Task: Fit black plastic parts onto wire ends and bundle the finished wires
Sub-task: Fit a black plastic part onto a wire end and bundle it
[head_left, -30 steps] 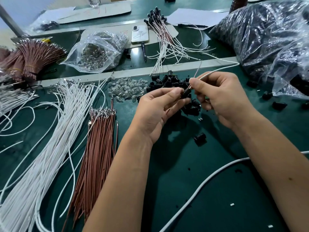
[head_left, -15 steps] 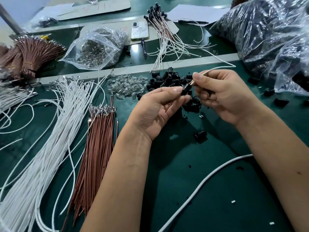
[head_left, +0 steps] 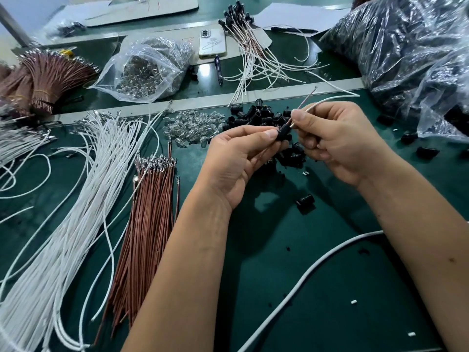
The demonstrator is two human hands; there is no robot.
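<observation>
My left hand (head_left: 239, 158) pinches a small black plastic part (head_left: 283, 132) between thumb and fingers. My right hand (head_left: 337, 141) pinches a white wire (head_left: 330, 99) and a thin brown wire (head_left: 305, 99) right at that part; the wire ends meet its top. Behind my hands lies a pile of loose black parts (head_left: 256, 115). A heap of finished wires with black ends (head_left: 250, 34) rests at the back. Loose white wires (head_left: 83, 194) and brown wires (head_left: 149, 217) lie at the left.
Clear glass bulbs (head_left: 193, 128) are spread left of the black pile, and a plastic bag (head_left: 147, 69) holds more. A phone (head_left: 212, 43) lies at the back. Large bags of black parts (head_left: 406, 54) fill the right. A thick white cable (head_left: 304, 278) crosses the green mat.
The brown wire's free end now sticks up above my right hand. Both hands have stayed together at the black part, shifting only slightly.
</observation>
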